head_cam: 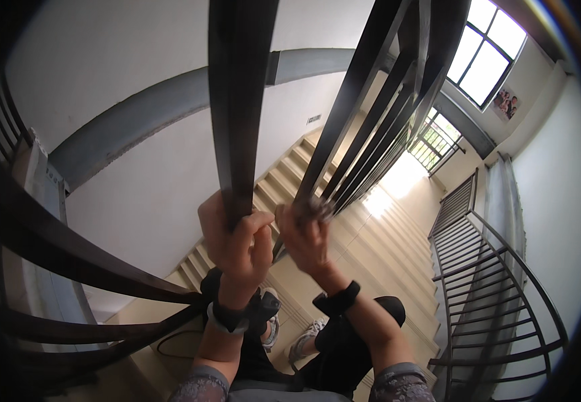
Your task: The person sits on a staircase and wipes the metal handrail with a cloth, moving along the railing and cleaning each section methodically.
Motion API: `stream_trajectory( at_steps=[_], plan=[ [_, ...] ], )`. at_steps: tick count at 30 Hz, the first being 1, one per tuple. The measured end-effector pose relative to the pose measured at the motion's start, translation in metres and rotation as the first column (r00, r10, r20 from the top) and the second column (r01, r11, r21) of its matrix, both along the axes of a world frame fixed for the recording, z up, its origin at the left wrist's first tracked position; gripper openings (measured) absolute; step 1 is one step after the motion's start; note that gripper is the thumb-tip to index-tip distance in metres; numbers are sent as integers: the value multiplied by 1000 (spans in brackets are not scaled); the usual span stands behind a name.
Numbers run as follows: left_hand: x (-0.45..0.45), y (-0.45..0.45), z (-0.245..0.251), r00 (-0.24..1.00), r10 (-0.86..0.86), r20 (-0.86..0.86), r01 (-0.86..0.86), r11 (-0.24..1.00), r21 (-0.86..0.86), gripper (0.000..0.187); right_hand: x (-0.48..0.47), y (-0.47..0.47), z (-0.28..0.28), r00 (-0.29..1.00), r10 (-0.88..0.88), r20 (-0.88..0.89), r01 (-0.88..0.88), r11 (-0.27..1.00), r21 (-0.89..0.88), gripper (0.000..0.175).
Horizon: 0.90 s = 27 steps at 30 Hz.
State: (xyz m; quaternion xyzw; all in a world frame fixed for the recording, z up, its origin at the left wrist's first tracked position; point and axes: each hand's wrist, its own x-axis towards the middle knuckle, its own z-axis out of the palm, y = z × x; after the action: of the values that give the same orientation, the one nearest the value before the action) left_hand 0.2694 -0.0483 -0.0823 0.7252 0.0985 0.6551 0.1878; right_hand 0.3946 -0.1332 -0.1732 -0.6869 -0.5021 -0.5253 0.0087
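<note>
My left hand is closed around a dark metal railing post that rises before me. To its right, my right hand presses a dark, blurred wad, perhaps a cloth or scourer, against a slimmer baluster of the same railing. Its fingers are bent about the wad, whose exact kind I cannot tell. Both wrists wear black bands, and a small dark device sits at the left one. The lower part of the post is hidden behind my left hand.
Stairs run down on the right towards a bright landing with windows. Another flight shows behind the balusters. A second metal railing lines the right wall. Dark curved rails cross at the left. My knees and shoes are below my hands.
</note>
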Motion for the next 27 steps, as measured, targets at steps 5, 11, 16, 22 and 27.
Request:
stream_trajectory(
  at_steps=[5,11,16,22,27],
  plan=[
    [-3,2,4,1000,6,-28,-5,999,48,13,-5,-17,-171,963,-15,-268,-85,929,-360,38],
    [-5,2,3,998,50,-45,-47,997,57,14,-20,-7,-238,620,178,-764,-295,955,-17,26],
    [-4,0,1,995,84,-52,-81,995,52,18,-23,-10,-134,404,378,-833,-291,917,275,20],
    [1,0,-2,999,53,-10,-53,998,30,18,10,1,72,250,922,-294,-1,304,953,25],
    [3,3,-5,999,33,-8,-33,999,35,11,67,21,239,-593,782,-192,-180,104,978,49]
  ],
)
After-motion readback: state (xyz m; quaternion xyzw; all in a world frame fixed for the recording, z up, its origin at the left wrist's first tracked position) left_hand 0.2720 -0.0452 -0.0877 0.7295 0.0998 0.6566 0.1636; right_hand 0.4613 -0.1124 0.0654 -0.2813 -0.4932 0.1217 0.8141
